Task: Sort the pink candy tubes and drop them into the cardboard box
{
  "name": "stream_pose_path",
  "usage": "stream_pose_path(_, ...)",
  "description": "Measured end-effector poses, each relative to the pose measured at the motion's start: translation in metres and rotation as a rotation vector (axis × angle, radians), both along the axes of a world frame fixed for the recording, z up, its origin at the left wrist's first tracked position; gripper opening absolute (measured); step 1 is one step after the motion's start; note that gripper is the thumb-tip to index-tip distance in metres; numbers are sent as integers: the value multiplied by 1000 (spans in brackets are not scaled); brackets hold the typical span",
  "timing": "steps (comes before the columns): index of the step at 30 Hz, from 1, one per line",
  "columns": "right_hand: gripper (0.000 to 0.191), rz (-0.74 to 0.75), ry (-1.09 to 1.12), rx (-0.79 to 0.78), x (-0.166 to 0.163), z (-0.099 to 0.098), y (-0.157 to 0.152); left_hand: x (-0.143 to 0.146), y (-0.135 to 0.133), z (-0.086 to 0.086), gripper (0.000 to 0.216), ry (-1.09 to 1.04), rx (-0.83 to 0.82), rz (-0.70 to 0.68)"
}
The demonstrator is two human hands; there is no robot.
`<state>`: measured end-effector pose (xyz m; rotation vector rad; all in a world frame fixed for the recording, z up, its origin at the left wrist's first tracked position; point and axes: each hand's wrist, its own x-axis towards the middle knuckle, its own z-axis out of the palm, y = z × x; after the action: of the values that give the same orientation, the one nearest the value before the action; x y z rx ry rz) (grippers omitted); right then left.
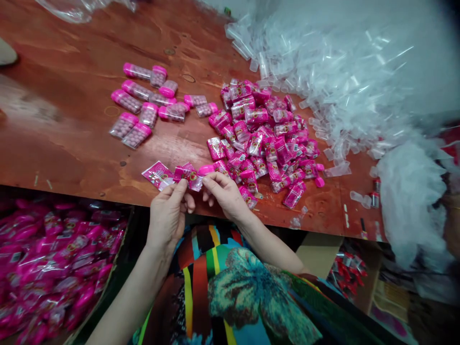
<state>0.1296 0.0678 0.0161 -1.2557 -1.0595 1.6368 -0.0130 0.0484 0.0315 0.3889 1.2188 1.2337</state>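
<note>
Wooden tabletop (89,43), reddish-brn, takes up most of the bkgd; dk grain, a few knots & scuffs. Front edge slopes slightly down L to R. Pale glare (34,98) on the L end, more nr the middle, so finish looks semi-glossy. Upper R: whitish surface (427,91), blurry, wall or sheet, can't tell. Under table mostly shadow; btm R dim, brownish, floor unclear.
</note>
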Motion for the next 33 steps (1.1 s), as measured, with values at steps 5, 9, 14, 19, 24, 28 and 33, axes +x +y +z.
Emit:
stream_pose_path(5, 48, -27, -123, 126, 2, 0, -7, 1, -1, 1, 44, -94, -25, -77)
stream_pose_path(9, 52, 14, -93, 53, 6, 1, -8, 2, 0, 1, 44, -81, -29, -46)
stream_pose_path(14, 56, 58, 7, -70, 5, 2, -3, 3, -2, -5, 44, -70, -17, -50)
stream_pose_path(19, 55, -46, 38, -47, 4, -7, 0, 2, -4, -5, 43, -104, -35, -148)
stream_pose_path(24, 44, -148, 41, 99, 11, -13, -3, 1, -3, -2, 37, -199, -83, -79)
stream_pose_path(28, 44, -118, 44, 195, 14, -6, -16, 2, -1, -5, 43, -214, -115, -12)
stream_pose_path(33, 53, -62, 52, 173, 9, -4, -32, 5, -1, -13, 44, -213, -81, -18)
